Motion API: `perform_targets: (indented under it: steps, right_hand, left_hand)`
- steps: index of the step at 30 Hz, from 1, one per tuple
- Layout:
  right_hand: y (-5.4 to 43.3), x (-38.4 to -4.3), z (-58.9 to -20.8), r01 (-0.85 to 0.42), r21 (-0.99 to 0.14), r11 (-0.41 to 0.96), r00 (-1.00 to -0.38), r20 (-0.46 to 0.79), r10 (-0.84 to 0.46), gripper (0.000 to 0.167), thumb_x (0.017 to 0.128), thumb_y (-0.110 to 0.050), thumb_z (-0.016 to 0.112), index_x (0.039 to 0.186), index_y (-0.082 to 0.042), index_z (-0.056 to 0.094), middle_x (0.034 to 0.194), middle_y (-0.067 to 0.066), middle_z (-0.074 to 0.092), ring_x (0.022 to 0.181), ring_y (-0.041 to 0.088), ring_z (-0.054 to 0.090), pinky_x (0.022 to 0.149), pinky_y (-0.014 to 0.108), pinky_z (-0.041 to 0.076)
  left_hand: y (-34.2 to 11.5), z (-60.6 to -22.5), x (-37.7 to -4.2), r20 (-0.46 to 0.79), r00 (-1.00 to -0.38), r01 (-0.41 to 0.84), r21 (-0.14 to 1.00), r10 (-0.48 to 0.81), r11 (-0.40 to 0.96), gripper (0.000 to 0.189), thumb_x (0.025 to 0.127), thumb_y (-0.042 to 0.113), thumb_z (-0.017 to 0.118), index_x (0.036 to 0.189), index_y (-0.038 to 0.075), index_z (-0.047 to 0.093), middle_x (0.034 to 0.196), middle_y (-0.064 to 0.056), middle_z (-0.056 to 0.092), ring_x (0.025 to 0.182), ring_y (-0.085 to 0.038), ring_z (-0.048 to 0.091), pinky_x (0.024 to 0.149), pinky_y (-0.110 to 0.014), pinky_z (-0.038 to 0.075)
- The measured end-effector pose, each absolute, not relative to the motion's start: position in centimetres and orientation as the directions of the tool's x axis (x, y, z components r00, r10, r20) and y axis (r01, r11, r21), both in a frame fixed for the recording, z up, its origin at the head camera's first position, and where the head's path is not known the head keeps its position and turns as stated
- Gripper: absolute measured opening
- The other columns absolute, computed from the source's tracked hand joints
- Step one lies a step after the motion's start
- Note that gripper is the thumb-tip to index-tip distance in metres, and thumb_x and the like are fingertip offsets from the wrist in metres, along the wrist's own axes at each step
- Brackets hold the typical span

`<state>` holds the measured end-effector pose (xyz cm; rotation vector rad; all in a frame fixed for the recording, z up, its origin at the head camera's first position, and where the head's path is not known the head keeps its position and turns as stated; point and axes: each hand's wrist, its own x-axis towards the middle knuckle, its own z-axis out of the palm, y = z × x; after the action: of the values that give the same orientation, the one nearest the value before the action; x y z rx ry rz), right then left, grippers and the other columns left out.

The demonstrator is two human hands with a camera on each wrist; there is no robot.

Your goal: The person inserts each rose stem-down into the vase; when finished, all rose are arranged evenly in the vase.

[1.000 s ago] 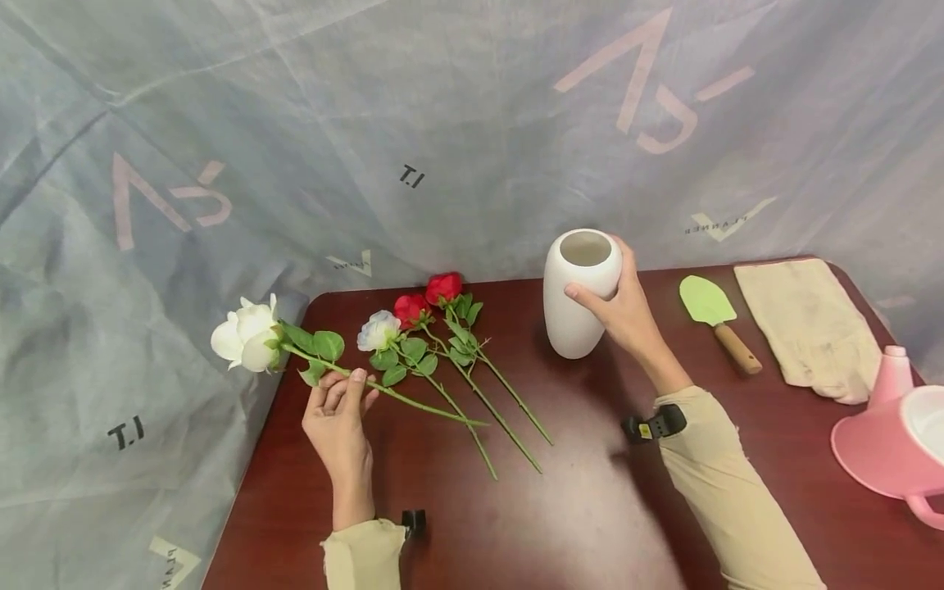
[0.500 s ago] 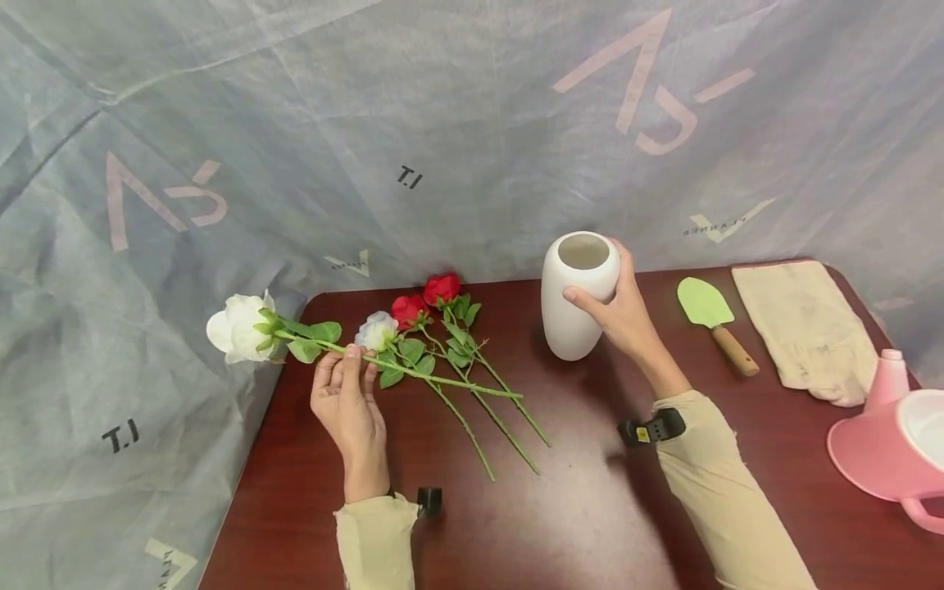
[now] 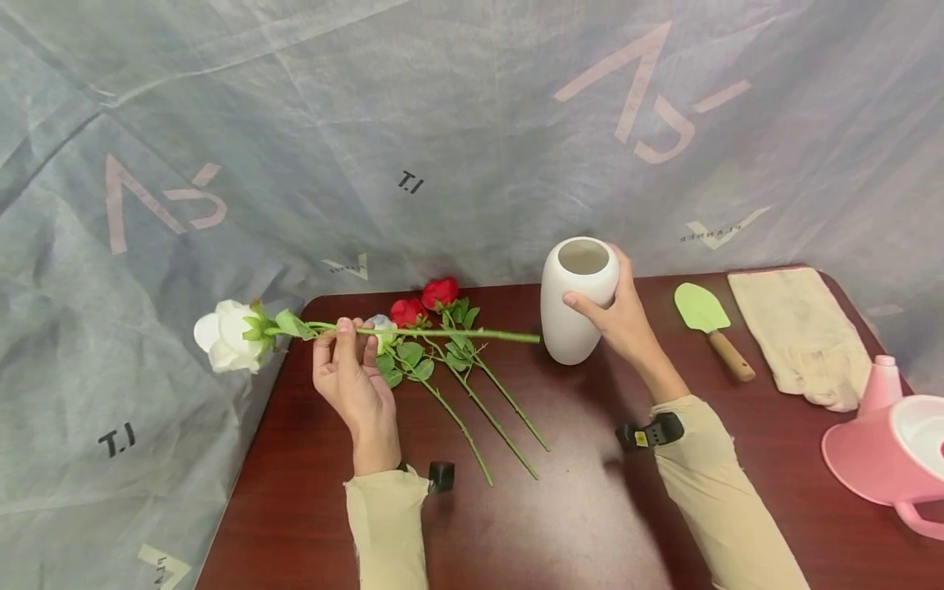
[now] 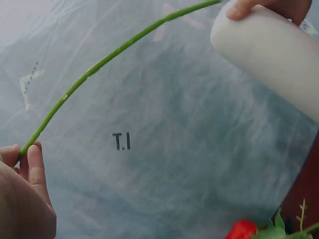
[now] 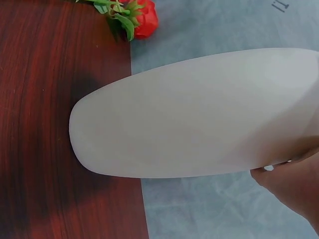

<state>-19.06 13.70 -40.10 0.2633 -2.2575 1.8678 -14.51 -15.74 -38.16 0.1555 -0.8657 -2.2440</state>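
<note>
In the head view, my left hand (image 3: 357,385) pinches the green stem of a white rose (image 3: 232,336) between thumb and fingers. The bloom points left, and the stem runs almost level to the right, its tip close to the vase's side. My right hand (image 3: 627,315) grips a white vase (image 3: 568,319) near the top, its mouth facing up. The left wrist view has the long stem (image 4: 89,72) reaching toward the vase (image 4: 274,57). The right wrist view is mostly filled by the vase's side (image 5: 189,119); whether its base touches the table cannot be told.
Two red roses (image 3: 440,292) and a pale bluish-white rose (image 3: 382,328), partly hidden, lie on the dark red table (image 3: 560,524). To the right are a green trowel (image 3: 702,307), cream cloth gloves (image 3: 800,336) and a pink watering can (image 3: 870,459). A grey sheet (image 3: 472,123) hangs behind.
My left hand has risen and moved slightly right with the white rose, swinging the stem from slanting down to nearly level, its tip nearer the vase. The right hand and vase have hardly moved.
</note>
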Motion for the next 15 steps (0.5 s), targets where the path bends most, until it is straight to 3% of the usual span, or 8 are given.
perform_targets:
  steps: [15]
  right_hand:
    - [13.7, -19.1, -40.3, -0.278, -0.941, 0.193, -0.959, 0.282, -0.005, 0.083, 0.081, -0.012, 0.072, 0.144, -0.007, 0.018, 0.132, 0.019, 0.039, 0.114, 0.025, 0.043, 0.091, 0.044, 0.037]
  left_hand:
    - [-12.8, -35.7, -17.1, 0.167, -0.723, 0.633, 0.548, -0.67, -0.547, 0.014, 0.087, 0.008, 0.066, 0.088, -0.001, 0.055, 0.082, -0.015, 0.063, 0.075, -0.024, 0.063, 0.073, -0.032, 0.054]
